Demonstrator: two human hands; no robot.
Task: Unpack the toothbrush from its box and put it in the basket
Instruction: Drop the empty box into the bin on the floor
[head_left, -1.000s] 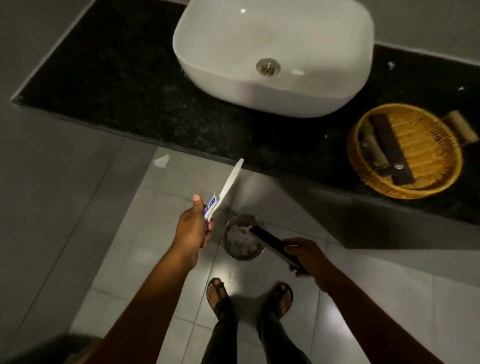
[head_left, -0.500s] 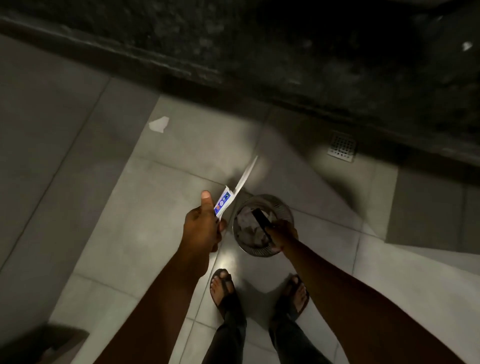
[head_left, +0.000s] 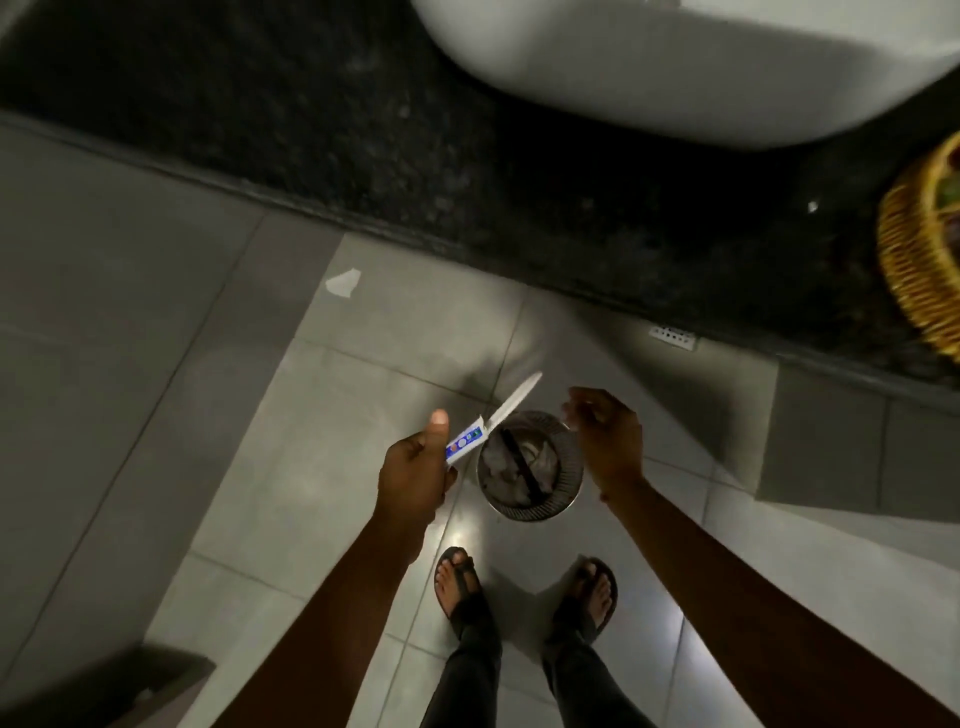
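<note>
Toothbrush (head_left: 493, 418) | left hand (head_left: 413, 475) grip | tip points up-right, diagonal

A single head-worn wide-angle view looks steeply down from standing height, facing forward. The tiled floor (head_left: 363, 374) and the person's own feet (head_left: 460, 582) fill the near part; the dark worktop (head_left: 260, 114) edge and white basin (head_left: 675, 67) cross the far part.
</note>
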